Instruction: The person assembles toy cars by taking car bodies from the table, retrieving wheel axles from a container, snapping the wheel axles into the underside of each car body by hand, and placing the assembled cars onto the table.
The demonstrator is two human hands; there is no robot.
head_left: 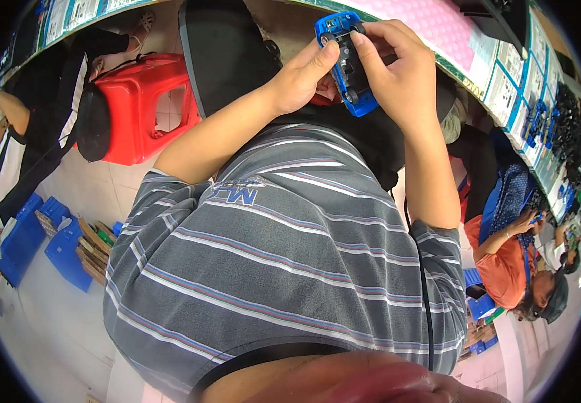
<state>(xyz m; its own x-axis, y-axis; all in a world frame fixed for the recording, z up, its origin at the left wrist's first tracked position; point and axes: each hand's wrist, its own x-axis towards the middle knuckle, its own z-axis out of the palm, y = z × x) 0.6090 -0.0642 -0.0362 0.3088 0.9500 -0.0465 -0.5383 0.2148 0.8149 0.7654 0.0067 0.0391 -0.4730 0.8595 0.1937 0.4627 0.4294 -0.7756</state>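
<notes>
Both my hands hold a small blue toy car [348,67] in front of my grey striped shirt [277,255]. The car's black underside faces me. My left hand [302,77] grips its left side, with the thumb pressed on the underside near the front. My right hand [398,70] wraps the right side, its fingers curled over the car's top end. The car is held in the air above my lap, just short of the workbench edge.
A workbench [468,80] with a green edge and a pink sheet curves across the top right, with papers and black parts further along. A red plastic stool [146,111] and blue bins [65,252] stand on the floor at left. Other people sit at left [28,134] and right [505,258].
</notes>
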